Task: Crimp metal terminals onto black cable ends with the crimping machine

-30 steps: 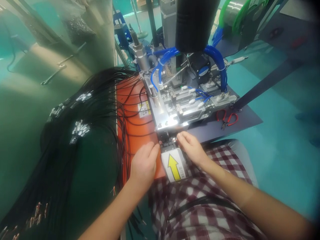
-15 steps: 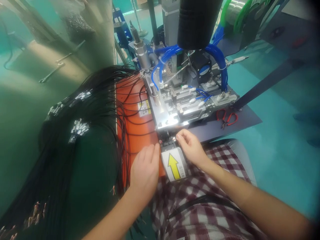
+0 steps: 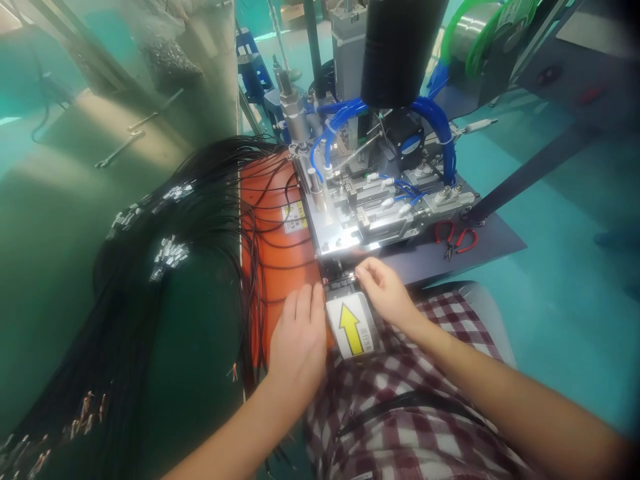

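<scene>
At the front of the machine, my right hand [image 3: 383, 291] is closed in a pinch, with a small shiny metal terminal [image 3: 353, 276] at its fingertips. My left hand [image 3: 300, 333] lies just left of the arrow plate [image 3: 351, 327], back up and fingers together. A black cable [image 3: 273, 301] runs over the orange board under its fingers, which appear closed on it; the fingertips are partly hidden. Between the hands is the dark feed track [image 3: 341, 285] of the machine [image 3: 345, 230], in front of its metal plate.
Many black cables [image 3: 210, 173] with silver terminals [image 3: 170, 257] hang over the orange board [image 3: 277, 257] at left. Red-handled pliers [image 3: 453, 243] lie on the grey base at right. Blue air hoses [image 3: 443, 130] and a black cylinder [image 3: 403, 53] stand above the machine. A green-rimmed spool [image 3: 473, 33] is behind.
The whole view has shifted slightly, so the scene sits a little further right. Both hands keep nearly the same place and grip at the machine's front.
</scene>
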`<state>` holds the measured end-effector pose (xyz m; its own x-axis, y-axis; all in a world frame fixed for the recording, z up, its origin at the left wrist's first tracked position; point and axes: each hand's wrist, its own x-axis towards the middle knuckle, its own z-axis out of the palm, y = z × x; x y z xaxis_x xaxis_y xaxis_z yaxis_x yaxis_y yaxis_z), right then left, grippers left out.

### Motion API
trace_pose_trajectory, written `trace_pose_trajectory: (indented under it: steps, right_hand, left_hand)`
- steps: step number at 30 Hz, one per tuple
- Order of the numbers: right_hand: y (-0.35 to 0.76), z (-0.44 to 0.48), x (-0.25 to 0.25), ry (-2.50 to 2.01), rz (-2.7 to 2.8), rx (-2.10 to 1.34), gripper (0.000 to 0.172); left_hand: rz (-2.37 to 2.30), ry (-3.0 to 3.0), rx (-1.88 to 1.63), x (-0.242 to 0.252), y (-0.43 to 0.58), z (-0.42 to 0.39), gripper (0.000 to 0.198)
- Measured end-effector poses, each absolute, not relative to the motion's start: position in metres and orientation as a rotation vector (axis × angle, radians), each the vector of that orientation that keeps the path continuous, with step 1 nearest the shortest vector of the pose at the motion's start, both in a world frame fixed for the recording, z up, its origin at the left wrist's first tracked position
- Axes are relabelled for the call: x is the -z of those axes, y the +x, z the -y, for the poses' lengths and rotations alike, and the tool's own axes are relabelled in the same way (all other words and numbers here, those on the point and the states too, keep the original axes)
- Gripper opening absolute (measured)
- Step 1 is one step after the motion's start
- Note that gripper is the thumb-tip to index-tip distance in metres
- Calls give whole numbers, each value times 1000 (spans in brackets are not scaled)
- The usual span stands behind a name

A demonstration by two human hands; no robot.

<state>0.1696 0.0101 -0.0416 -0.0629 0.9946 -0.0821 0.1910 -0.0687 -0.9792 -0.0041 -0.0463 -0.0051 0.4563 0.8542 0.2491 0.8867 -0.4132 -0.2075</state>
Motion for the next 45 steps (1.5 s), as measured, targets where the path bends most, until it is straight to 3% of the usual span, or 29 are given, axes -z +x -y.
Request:
trace_pose_trajectory:
  steps: [4,45]
  right_hand:
    - [171,-11,43,-1366,1379,-1221,23]
    - [185,-3,46,-1425,1098,-1411,34]
  left_hand:
    - [1468,-2366,108,0,-19,50,38]
    - [1528,-2280,224,14,-46,56,39]
